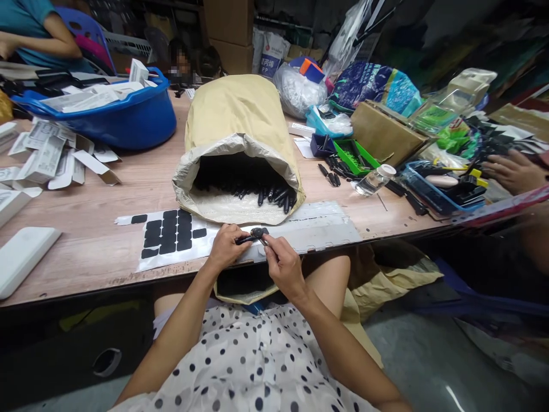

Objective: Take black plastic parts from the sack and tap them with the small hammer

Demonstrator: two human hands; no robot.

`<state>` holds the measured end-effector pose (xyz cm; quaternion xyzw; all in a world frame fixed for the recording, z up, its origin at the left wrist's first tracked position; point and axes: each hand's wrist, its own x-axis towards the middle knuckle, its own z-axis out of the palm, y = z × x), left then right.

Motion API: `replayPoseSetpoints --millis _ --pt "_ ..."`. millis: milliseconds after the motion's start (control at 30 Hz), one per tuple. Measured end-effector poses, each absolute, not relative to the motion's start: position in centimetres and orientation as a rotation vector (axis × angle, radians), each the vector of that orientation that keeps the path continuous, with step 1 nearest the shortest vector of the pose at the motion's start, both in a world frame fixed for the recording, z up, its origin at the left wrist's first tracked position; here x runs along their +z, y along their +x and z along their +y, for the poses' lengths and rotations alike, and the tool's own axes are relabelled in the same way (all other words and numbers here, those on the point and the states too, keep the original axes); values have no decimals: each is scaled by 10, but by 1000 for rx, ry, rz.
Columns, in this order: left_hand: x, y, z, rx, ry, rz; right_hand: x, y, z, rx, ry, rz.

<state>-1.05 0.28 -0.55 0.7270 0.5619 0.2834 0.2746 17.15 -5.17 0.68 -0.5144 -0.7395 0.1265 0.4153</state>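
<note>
Presently, the black part (pixel 257 233) lies, long axis roughly crosswise, between left hand (pixel 225 246) and right hand (pixel 285 266), fingertips of both pinching it, neither nearer.

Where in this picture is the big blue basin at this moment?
In the head view, the blue basin is on the wearer's left, toward the back of the table, behind the loose white boxes and left of the open tan sack.

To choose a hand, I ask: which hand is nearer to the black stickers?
Left. The left hand is just right of the black stickers; the right hand is farther right.
</note>
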Motion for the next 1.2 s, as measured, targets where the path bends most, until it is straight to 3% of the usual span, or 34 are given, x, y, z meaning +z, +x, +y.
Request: replayPoseSetpoints --millis 633,967,1200 --pt "-10 -10 2 813 2013 1496 3 187 -41 180 -1407 -1836" --pt "-12 -8 0 829 2162 1479 7 276 39 -23 -2199 -1428" --pt "-7 -10 -14 1055 2226 1219 -10 280 48 -205 -2276 -1547"
